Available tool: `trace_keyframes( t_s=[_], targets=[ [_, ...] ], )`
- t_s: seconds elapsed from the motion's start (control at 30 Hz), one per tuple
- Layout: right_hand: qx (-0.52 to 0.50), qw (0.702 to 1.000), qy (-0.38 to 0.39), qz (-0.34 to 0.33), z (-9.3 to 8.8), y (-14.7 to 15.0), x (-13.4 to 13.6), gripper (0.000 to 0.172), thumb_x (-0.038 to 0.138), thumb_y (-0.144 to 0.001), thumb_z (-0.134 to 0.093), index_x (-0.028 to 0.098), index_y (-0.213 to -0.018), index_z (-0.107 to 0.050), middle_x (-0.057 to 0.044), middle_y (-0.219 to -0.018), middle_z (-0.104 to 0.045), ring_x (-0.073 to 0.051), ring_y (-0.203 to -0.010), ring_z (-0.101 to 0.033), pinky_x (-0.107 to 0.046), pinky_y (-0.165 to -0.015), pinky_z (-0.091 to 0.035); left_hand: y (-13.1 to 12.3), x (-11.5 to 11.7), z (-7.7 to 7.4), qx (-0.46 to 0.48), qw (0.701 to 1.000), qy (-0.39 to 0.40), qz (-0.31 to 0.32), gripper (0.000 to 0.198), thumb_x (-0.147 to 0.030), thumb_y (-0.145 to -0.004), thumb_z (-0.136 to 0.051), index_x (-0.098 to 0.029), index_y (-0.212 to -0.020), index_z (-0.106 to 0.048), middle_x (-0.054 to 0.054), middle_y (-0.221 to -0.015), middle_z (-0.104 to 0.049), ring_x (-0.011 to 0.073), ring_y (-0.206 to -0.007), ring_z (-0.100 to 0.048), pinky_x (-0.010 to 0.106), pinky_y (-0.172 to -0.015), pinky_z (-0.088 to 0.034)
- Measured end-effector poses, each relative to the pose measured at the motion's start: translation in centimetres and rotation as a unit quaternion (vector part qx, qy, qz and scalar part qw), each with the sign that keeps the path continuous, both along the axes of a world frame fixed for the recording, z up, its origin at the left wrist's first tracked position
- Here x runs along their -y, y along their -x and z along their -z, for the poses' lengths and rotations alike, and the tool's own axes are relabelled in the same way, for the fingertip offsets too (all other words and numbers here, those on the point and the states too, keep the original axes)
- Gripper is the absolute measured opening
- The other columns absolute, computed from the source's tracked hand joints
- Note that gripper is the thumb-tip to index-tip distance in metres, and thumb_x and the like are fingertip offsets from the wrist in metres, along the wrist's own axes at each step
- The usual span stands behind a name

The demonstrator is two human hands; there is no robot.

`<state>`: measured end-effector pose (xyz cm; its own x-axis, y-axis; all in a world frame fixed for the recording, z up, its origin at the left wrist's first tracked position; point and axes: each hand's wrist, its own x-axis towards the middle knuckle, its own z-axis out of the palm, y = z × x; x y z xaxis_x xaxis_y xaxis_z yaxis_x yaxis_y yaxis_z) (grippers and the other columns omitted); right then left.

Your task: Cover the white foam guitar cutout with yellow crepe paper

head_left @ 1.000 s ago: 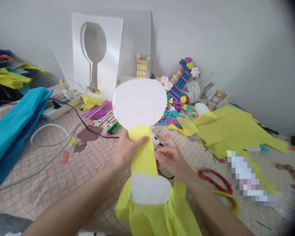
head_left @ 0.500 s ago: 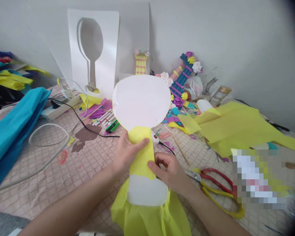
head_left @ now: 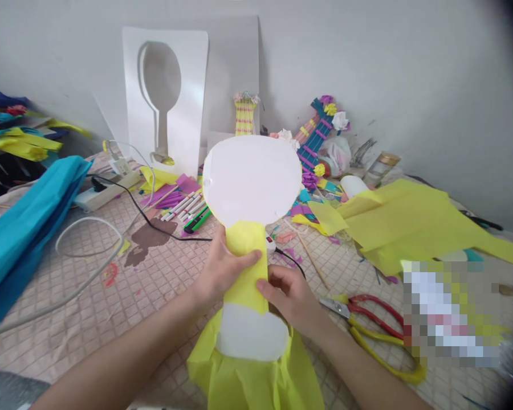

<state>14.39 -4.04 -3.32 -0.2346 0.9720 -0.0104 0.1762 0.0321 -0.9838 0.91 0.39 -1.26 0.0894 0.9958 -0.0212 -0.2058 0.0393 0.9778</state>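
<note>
A white cardboard cutout (head_left: 253, 179) with a broad rounded top stands upright before me. Yellow crepe paper (head_left: 245, 285) wraps its narrow neck, and a loose yellow paper skirt (head_left: 256, 381) hangs round its white lower end. My left hand (head_left: 226, 262) grips the neck from the left, thumb across the yellow paper. Lower on the right edge, my right hand (head_left: 288, 293) pinches the wrapped neck between thumb and bent fingers. The fingers behind the cutout are hidden.
Red-and-yellow-handled scissors (head_left: 367, 324) lie right of my right hand. Yellow crepe sheets (head_left: 419, 222) spread behind them. A green cutter (head_left: 197, 219), markers (head_left: 182, 206) and a black cable (head_left: 145, 219) lie at left. Blue paper (head_left: 29, 222) lies far left; a white board (head_left: 192, 85) leans on the wall.
The cutout's top has tilted slightly to the right, and its lower end has shifted slightly left. Both hands keep their hold on the neck. The background sits a little lower in view.
</note>
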Motion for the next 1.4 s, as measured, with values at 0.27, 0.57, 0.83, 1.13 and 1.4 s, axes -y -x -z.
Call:
trace_keyframes(
  t_s=[0.27, 0.57, 0.83, 1.13, 1.4],
  targets=[
    [-0.037, 0.999, 0.022, 0.023, 0.0, -0.2, 0.2, 0.028, 0.037, -0.077, -0.056, 0.017, -0.058, -0.05, 0.005, -0.053, -0.041, -0.009, -0.049, -0.037, -0.023, -0.045, -0.029, -0.2, 0.6, -0.5, -0.006, 0.998, 0.039, 0.047, 0.049, -0.021, -0.056, -0.075, -0.018, -0.098, -0.049, 0.004, -0.088, -0.064, 0.0155, -0.069, -0.062, 0.025, -0.06, -0.05],
    [0.022, 0.999, -0.04, 0.027, -0.4, -0.2, 0.4, 0.031, 0.038, -0.078, -0.054, 0.017, -0.056, -0.053, 0.003, -0.053, -0.046, -0.011, -0.051, -0.041, -0.024, -0.048, -0.033, 0.0, 0.2, -0.6, 0.023, 0.991, 0.101, 0.088, 0.034, -0.023, -0.056, -0.076, -0.016, -0.083, -0.056, -0.001, -0.063, -0.061, 0.0115, -0.049, -0.056, 0.022, -0.047, -0.047],
    [-0.019, 0.996, -0.046, 0.07, -1.2, -0.8, 0.2, 0.034, 0.039, -0.08, -0.054, 0.018, -0.053, -0.051, 0.002, -0.051, -0.048, -0.011, -0.051, -0.044, -0.023, -0.048, -0.034, 0.1, 0.7, -0.8, 0.077, 0.98, 0.103, 0.154, 0.021, -0.024, -0.063, -0.072, -0.016, -0.079, -0.06, 0.001, -0.062, -0.063, 0.0119, -0.047, -0.058, 0.021, -0.043, -0.048],
    [-0.054, 0.988, -0.095, 0.105, -1.1, -1.6, -0.6, 0.032, 0.033, -0.081, -0.053, 0.018, -0.054, -0.045, 0.005, -0.051, -0.036, -0.009, -0.05, -0.036, -0.023, -0.048, -0.03, -0.2, 1.2, -0.5, 0.085, 0.974, 0.14, 0.159, 0.017, -0.028, -0.069, -0.068, -0.019, -0.081, -0.061, 0.0, -0.065, -0.067, 0.0126, -0.051, -0.061, 0.02, -0.047, -0.048],
    [-0.112, 0.979, -0.059, 0.158, -1.1, -2.2, -1.4, 0.031, 0.04, -0.081, -0.052, 0.018, -0.059, -0.051, 0.005, -0.052, -0.04, -0.009, -0.05, -0.038, -0.022, -0.048, -0.03, -0.2, 1.0, -0.5, 0.089, 0.97, 0.116, 0.195, 0.017, -0.028, -0.076, -0.061, -0.018, -0.09, -0.06, 0.002, -0.07, -0.068, 0.0112, -0.05, -0.06, 0.019, -0.047, -0.048]
  ],
)
